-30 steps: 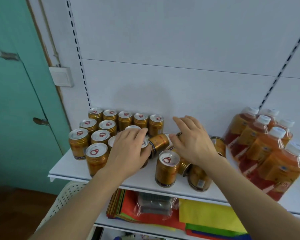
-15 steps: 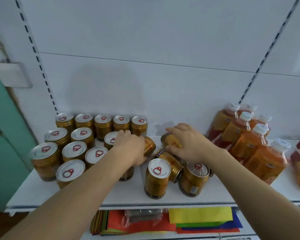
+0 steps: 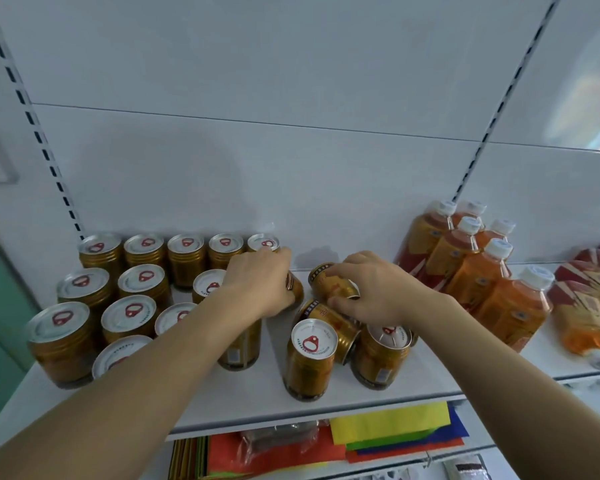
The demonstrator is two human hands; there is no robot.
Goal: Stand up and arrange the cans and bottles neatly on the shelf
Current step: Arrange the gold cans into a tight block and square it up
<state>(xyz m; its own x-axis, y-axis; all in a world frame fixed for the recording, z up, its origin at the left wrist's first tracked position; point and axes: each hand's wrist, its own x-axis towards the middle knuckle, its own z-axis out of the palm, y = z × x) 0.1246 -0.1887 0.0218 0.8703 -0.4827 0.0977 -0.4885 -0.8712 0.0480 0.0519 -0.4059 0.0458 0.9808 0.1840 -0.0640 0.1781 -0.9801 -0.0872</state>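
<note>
We are curling our left hand [image 3: 260, 285] round a tipped can [image 3: 293, 289] and pinching another toppled can [image 3: 333, 284] under our right hand [image 3: 378, 292] on the shelf [image 3: 413, 382], probably to stand both upright beside the neat rows left of our hands.

No legible text on cans [image 3: 314, 358].

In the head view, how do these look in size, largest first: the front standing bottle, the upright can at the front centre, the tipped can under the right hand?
1. Front standing bottle.
2. Upright can.
3. Tipped can gripped by the right hand, partly hidden; both cans probably match, since nearness enlarges the upright one.
</note>
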